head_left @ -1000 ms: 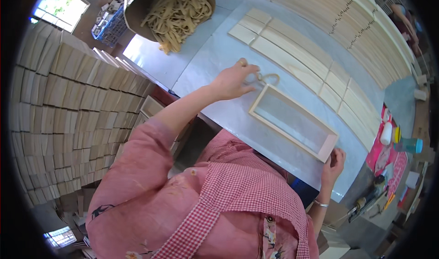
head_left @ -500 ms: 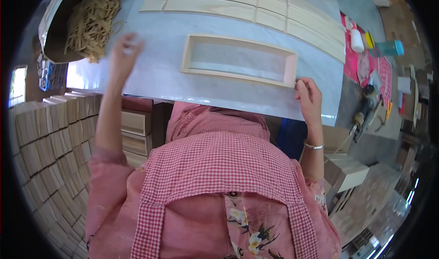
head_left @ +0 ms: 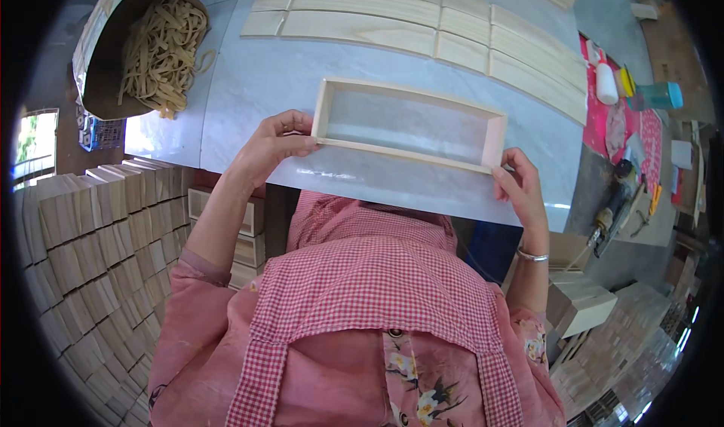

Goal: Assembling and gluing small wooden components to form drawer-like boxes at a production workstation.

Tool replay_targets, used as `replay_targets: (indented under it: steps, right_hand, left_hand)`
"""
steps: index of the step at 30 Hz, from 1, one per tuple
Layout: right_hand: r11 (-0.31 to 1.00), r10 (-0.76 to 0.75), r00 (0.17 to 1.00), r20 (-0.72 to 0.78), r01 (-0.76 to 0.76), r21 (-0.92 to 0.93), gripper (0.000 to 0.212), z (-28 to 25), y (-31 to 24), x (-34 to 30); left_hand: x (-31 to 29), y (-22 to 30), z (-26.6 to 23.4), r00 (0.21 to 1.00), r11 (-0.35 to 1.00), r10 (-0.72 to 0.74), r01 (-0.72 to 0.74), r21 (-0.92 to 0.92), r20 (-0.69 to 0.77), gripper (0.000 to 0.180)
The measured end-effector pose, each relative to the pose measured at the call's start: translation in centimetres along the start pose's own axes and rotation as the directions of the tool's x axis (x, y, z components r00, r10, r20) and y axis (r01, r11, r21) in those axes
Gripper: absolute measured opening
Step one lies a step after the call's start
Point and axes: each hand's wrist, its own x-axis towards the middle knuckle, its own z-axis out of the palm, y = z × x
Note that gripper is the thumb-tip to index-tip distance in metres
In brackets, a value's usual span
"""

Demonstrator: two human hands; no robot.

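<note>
A shallow rectangular wooden frame point(head_left: 407, 156) of pale thin boards lies on the table close to its front edge. Its middle is open, and the tabletop shows through it. At the frame's near left corner my left hand point(head_left: 273, 144) is closed, thumb and fingers pinching the wood. My right hand point(head_left: 523, 186) grips the near right corner with bent fingers, the thumb against the front board.
Flat pale wooden slats point(head_left: 362, 24) lie in rows behind the frame. At the far left, a box point(head_left: 104, 73) holds tangled tan bands point(head_left: 162, 54). A white bottle point(head_left: 605, 82) and teal jar point(head_left: 658, 95) stand right. Stacked wooden pieces point(head_left: 98, 238) fill the lower left.
My left hand has come from the open tabletop near the box of bands to the frame's left corner and closed on it. My right hand stays at the right corner. The view has shifted slightly.
</note>
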Motion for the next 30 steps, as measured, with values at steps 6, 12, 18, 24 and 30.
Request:
replay_targets:
  steps: [6,12,18,24,30]
  right_hand:
    - [0.997,0.072,0.996,0.050,-0.072,-0.001,0.017,-0.9,0.1,0.5]
    - [0.998,0.068,0.997,0.027,-0.068,0.012,0.028,-0.3,0.2,0.2]
    - [0.985,-0.099,0.995,-0.026,0.094,-0.145,0.046,0.0,0.2,-0.2]
    - [0.924,-0.382,0.904,-0.190,0.375,-0.074,0.049,1.6,-1.0,-1.3]
    - [0.920,-0.388,0.893,-0.227,0.360,-0.154,0.044,1.6,1.8,-1.0]
  left_hand:
    - [1.6,1.1,-1.2,0.996,0.997,-0.060,0.056,0.054,0.072,0.025]
    - [2.0,1.7,-1.9,0.979,0.983,-0.156,0.142,0.113,0.128,0.031]
    - [0.5,1.5,-0.4,0.995,0.983,0.031,-0.048,0.177,0.097,0.032]
    - [-0.8,0.1,0.8,0.923,0.927,0.373,-0.370,0.057,-0.090,0.037]
    - [-1.8,-2.7,3.3,0.924,0.938,0.338,-0.314,0.150,-0.179,0.044]
